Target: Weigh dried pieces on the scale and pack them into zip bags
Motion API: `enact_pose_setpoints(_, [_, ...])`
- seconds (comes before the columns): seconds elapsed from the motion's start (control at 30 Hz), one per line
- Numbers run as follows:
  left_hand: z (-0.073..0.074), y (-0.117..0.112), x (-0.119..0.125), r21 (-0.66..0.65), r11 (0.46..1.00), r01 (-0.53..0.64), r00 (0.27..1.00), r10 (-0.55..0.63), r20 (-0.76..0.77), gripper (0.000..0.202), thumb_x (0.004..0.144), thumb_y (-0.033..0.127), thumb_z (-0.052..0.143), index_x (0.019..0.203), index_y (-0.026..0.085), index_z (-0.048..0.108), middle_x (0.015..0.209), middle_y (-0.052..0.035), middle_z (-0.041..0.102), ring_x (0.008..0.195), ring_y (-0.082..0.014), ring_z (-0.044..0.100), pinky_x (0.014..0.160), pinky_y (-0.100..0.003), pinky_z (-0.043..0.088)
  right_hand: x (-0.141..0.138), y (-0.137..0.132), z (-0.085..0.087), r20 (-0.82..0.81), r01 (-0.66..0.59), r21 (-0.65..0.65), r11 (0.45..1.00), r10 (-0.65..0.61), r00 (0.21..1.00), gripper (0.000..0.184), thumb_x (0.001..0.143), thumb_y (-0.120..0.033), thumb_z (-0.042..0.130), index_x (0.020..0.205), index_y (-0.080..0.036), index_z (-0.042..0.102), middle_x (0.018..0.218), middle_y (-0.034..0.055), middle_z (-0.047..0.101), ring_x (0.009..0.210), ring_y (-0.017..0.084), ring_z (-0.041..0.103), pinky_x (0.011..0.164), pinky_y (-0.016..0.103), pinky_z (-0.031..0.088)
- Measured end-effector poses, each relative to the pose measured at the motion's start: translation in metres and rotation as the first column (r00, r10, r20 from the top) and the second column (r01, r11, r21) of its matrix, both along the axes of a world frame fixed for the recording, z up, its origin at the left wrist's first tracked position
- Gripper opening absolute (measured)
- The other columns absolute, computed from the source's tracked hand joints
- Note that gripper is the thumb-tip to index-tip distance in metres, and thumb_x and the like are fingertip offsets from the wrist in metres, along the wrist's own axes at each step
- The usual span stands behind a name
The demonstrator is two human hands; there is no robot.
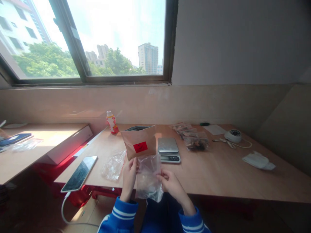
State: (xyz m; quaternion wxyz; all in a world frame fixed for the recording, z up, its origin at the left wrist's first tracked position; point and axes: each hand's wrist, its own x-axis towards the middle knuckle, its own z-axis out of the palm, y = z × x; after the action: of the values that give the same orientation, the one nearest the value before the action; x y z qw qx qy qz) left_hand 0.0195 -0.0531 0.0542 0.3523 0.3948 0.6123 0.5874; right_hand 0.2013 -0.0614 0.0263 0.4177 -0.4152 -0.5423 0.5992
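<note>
A clear zip bag (pixel 148 181) hangs between my two hands at the table's front edge, and I see nothing inside it. My left hand (pixel 130 173) pinches its upper left side. On the bag's right side, the fingers of my right hand (pixel 171 183) are closed on the plastic. Just behind it stands a brown paper pouch (pixel 130 142) with a red label, its top gaping. A digital kitchen scale (pixel 168 158) with a bare metal plate sits right of the pouch. Left of my left hand lie more clear plastic bags (pixel 113 165).
Filled plastic bags (pixel 196 142) lie behind the scale to the right. Farther right are a white dome camera (pixel 233 136) with a cable, a paper sheet (pixel 215 129) and a crumpled white item (pixel 259 160). A phone (pixel 80 173) and a drink bottle (pixel 112 123) are on the left.
</note>
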Motion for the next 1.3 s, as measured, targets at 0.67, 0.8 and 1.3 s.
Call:
enact_pose_setpoints(0.67, [0.021,-0.031,-0.109,-0.104,0.988,-0.111,0.981,0.092,-0.168,0.062,0.066,0.066,0.056,0.106,0.019,0.06,0.07,-0.0004,0.061,0.046,-0.0134,0.055,0.035,-0.021,0.037,0.092,0.098,-0.003,0.371,0.364,0.58,0.729,-0.634,0.678,0.053,0.086,-0.052,0.043,0.122,-0.014,0.052,0.124,0.0205,0.054,0.12,0.033,0.048,0.102,0.05,0.036])
enact_pose_setpoints(0.8, [0.016,0.005,-0.139,-0.25,0.958,-0.138,0.866,-0.005,-0.499,0.051,0.08,0.052,0.041,0.11,0.013,0.058,0.076,-0.007,0.066,0.057,-0.0196,0.062,0.05,-0.03,0.049,0.133,0.151,-0.015,0.641,0.311,0.648,0.695,-0.718,0.27,0.067,0.081,-0.042,0.052,0.137,-0.009,0.038,0.137,0.0265,0.037,0.128,0.042,0.036,0.1,0.056,0.032])
enact_pose_setpoints(1.3, [-0.027,0.023,-0.113,-0.234,0.938,-0.255,0.45,-0.099,-0.888,0.032,0.084,0.023,0.043,0.102,0.015,0.068,0.105,-0.0151,0.067,0.099,-0.0282,0.062,0.086,-0.04,0.046,0.191,0.125,-0.017,0.441,0.484,0.59,0.647,-0.759,0.479,0.02,0.063,-0.032,0.055,0.072,-0.018,0.066,0.076,0.0093,0.069,0.074,0.025,0.061,0.068,0.036,0.048])
